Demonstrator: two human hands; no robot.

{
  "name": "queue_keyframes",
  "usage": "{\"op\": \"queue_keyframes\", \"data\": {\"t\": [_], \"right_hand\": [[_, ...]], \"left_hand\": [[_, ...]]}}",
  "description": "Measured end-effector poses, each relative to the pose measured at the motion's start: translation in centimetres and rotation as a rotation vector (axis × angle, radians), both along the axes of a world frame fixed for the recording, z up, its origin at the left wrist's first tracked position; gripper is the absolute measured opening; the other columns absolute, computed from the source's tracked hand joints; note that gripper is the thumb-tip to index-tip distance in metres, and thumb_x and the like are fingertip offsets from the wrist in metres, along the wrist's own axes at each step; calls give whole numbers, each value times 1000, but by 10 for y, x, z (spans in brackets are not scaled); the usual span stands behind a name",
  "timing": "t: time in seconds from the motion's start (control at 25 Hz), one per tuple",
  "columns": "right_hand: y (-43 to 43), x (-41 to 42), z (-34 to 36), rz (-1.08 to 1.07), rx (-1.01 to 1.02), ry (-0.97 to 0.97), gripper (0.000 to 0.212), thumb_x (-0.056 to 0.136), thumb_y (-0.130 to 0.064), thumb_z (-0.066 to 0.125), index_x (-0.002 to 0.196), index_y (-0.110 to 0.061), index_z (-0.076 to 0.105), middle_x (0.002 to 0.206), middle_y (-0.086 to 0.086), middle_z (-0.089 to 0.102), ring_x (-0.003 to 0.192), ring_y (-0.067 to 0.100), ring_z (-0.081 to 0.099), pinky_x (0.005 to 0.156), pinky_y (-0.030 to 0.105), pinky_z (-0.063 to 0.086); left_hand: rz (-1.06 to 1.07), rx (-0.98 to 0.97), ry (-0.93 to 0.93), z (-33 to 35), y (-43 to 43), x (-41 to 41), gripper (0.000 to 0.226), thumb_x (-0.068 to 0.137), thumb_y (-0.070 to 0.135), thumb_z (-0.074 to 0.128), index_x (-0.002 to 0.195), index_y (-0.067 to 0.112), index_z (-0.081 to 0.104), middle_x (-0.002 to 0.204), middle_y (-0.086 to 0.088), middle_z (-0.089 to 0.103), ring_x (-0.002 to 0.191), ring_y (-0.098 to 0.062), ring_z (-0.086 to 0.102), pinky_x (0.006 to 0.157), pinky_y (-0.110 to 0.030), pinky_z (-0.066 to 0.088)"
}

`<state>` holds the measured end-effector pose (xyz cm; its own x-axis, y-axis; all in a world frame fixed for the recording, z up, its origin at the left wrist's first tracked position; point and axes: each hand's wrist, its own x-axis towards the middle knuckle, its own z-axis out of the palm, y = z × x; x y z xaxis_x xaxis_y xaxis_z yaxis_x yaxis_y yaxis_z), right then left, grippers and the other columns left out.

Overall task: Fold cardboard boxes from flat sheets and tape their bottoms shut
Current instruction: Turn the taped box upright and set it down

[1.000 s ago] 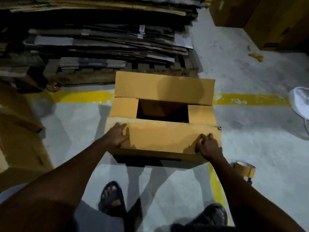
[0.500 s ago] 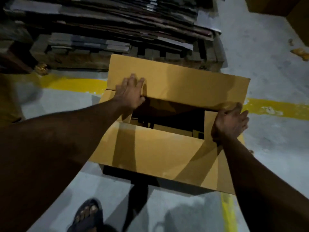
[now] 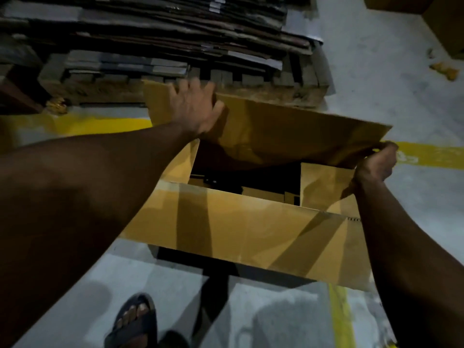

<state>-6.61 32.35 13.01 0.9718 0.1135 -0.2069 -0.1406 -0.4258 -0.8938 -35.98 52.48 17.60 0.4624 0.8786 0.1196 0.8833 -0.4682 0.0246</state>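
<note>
A brown cardboard box (image 3: 251,232) stands on the floor in front of me with its flaps open upward. The near long flap lies spread toward me. Both short side flaps are folded inward. My left hand (image 3: 195,109) lies with spread fingers on the far long flap (image 3: 296,131), near its left end. My right hand (image 3: 376,164) grips that flap's right corner, fingers curled around its edge. The far flap is tilted over the dark opening of the box.
A pallet stacked with flat cardboard sheets (image 3: 160,43) stands right behind the box. Yellow floor lines (image 3: 426,154) run across the grey concrete. More brown boxes (image 3: 447,23) sit at the top right. My sandalled foot (image 3: 135,320) is near the bottom edge.
Both hands left the near flap and reached across to the far flap. The far flap has tipped inward over the opening. My view has moved closer over the box.
</note>
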Motion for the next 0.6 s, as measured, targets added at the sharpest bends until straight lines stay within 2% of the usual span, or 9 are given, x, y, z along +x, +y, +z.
{"op": "queue_keyframes", "data": {"t": [0.08,0.16,0.2,0.28,0.4,0.52,0.6], "right_hand": [[-18,-6,14,-91,-3,56,47,96,-39,29,108,-16,68,123,9,65,118,27,52,92,32,37],[-44,-23,24,-20,-156,34,46,98,-36,31,102,-16,71,122,13,65,117,33,53,93,36,39],[-59,-33,24,14,-253,1,45,97,-37,33,101,-16,73,120,16,65,116,35,53,94,38,40],[-85,-55,8,86,-415,-70,40,93,-41,40,105,-19,71,117,18,65,114,39,53,95,44,40],[-111,-88,-19,217,-630,-157,34,95,-44,41,121,-28,56,132,18,51,116,45,46,98,54,36],[-112,-88,-37,295,-645,-123,44,98,-51,40,134,-26,38,129,26,46,112,50,51,93,57,40],[-97,-79,-50,304,-707,-165,51,97,-55,40,136,-23,36,126,27,51,112,49,53,92,58,41]], "left_hand": [[-8,38,-8,11,-24,-14,46,95,47,30,113,19,61,116,-15,60,112,-33,51,100,-54,29],[-49,-54,-13,11,-51,-38,43,97,41,30,92,17,66,102,-15,64,96,-33,58,86,-43,34],[-66,-138,12,5,-62,-53,39,97,39,33,88,19,66,101,-15,65,95,-33,59,82,-40,34],[-55,-286,118,-17,-82,-80,32,96,42,39,105,28,66,115,-13,61,105,-36,55,86,-42,36],[120,-344,181,-50,-92,-115,44,93,55,39,131,34,49,136,-16,41,120,-42,40,98,-53,32],[346,-418,86,-68,-75,-140,59,92,65,34,144,37,26,149,-23,21,130,-50,29,102,-63,27],[410,-525,-64,-81,-62,-148,68,93,65,32,151,36,12,143,-29,27,122,-52,40,100,-60,35]]}}
